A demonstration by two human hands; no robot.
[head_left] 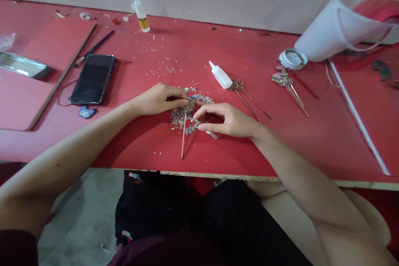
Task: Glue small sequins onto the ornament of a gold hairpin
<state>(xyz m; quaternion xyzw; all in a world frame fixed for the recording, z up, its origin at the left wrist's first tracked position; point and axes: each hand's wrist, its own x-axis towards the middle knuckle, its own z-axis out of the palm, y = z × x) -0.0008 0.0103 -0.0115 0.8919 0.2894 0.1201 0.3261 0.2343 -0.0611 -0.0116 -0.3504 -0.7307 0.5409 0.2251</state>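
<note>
My left hand [158, 99] is closed, its thumb and finger pinching the ornate head of a metal hairpin [183, 139] whose thin prong points toward me. Closed around a pair of metal tweezers [212, 135], my right hand [226, 119] works close beside that head; the tweezer tips are partly hidden by my fingers. Beneath both hands spreads a pile of small shiny multicoloured flakes [177, 121]. A white squeeze bottle [222, 76] lies just beyond my right hand, by a second, bare metal hairpin [254, 104].
A phone [92, 79], a brush [95, 48] and a board [46, 70] with a metal tin [25, 65] are to the left. An upright glue bottle [142, 18] stands near the wall. At right are a decorated hairpin [291, 87], a small round container [293, 59] and a white bucket [326, 29].
</note>
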